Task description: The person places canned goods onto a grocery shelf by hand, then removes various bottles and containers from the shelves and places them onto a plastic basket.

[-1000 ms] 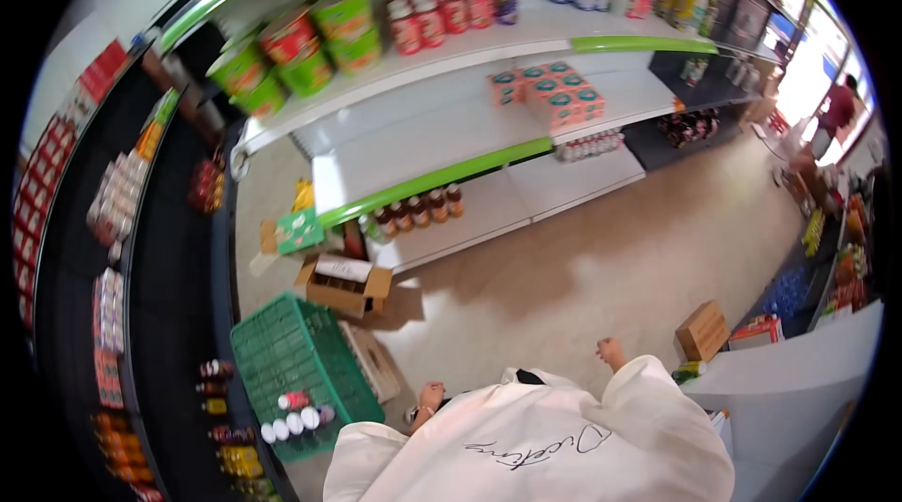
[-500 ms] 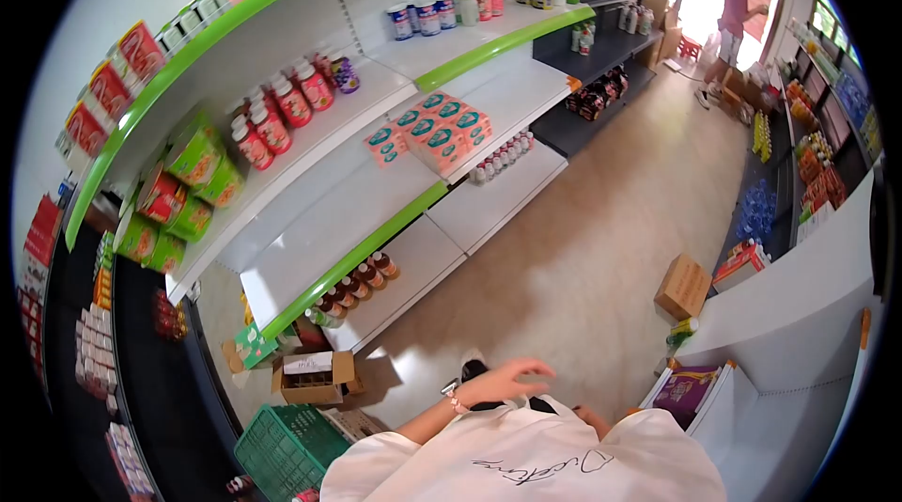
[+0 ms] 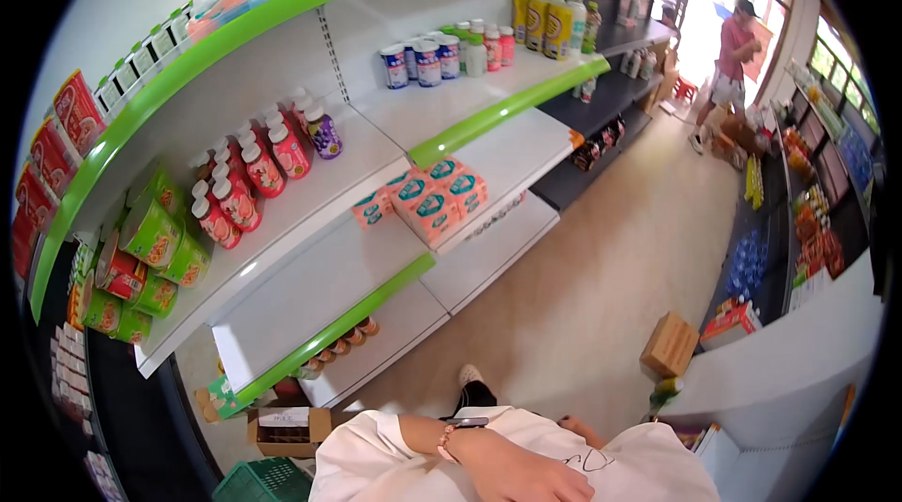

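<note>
My left hand point(image 3: 517, 472), with a dark watch point(image 3: 467, 422) and a beaded bracelet point(image 3: 445, 443) at the wrist, lies across the front of my white shirt point(image 3: 376, 464). Its fingers run down to the bottom edge, so their pose is not clear. Only a small part of my right hand point(image 3: 581, 428) shows beyond the shirt; its fingers are hidden. Nothing held is visible in either. To the left, the shelves carry pink-capped-label bottles point(image 3: 262, 171), green noodle tubs point(image 3: 150, 231) and orange tissue packs point(image 3: 437, 196).
Low on the left stand an open carton point(image 3: 319, 425) and a green crate point(image 3: 268, 483). A cardboard box point(image 3: 670, 344) sits on the floor point(image 3: 564, 295) at right, near a white counter point(image 3: 789, 352). A person point(image 3: 733, 60) stands by the far doorway.
The shelves appear larger and closer, with the view tilted somewhat upward. My left hand has dropped from in front of my waist to lower against the shirt. My foot shows farther forward.
</note>
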### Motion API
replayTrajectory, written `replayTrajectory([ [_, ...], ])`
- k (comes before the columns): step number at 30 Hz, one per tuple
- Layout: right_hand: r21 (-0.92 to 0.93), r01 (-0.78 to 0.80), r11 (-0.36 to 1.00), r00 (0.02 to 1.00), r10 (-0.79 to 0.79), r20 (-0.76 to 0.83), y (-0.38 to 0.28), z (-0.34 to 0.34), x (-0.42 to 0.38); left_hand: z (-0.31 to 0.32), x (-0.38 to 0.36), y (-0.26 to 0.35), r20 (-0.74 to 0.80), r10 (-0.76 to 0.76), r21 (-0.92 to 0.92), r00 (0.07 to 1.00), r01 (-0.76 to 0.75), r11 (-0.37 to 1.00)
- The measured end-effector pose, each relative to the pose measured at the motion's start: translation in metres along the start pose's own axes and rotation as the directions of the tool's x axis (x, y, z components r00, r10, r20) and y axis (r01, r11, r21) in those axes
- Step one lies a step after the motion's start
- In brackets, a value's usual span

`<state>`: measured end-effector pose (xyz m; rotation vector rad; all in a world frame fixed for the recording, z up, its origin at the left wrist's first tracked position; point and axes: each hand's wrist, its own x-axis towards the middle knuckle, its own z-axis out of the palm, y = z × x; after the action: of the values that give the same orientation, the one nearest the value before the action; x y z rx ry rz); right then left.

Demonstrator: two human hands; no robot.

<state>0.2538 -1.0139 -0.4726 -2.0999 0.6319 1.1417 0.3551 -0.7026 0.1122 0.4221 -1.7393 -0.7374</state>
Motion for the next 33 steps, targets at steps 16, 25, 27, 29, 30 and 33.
replayTrajectory([
  [16,0.333,0.724,0.604,0.632,-0.774,0.03,-0.486,-0.134,-0.03,-0.128,-0.108,0.042,-0.599,0.072,0.447,0.798,0.258,0.857],
  [25,0.293,0.84,0.456,0.37,-0.878,0.305,-0.591,-0.17,-0.113,-0.178,-0.127,0.05,-0.687,-0.069,0.35,0.723,0.413,0.841],
  [27,0.339,0.872,0.354,0.28,-0.927,0.249,-0.611,-0.201,-0.104,-0.211,-0.124,0.052,-0.612,-0.096,0.402,0.785,0.414,0.817],
  [29,0.388,0.866,0.315,0.253,-0.946,0.203,-0.632,-0.243,-0.122,-0.238,-0.122,0.05,-0.646,-0.145,0.372,0.749,0.475,0.798],
  [30,0.4,0.87,0.288,0.228,-0.955,0.191,-0.645,-0.263,-0.119,-0.252,-0.127,0.048,-0.71,-0.178,0.321,0.681,0.539,0.779],
  [33,0.409,0.896,0.175,0.14,-0.984,0.113,-0.683,-0.323,-0.101,-0.303,-0.134,0.049,-0.909,-0.104,0.203,0.403,0.647,0.735],
])
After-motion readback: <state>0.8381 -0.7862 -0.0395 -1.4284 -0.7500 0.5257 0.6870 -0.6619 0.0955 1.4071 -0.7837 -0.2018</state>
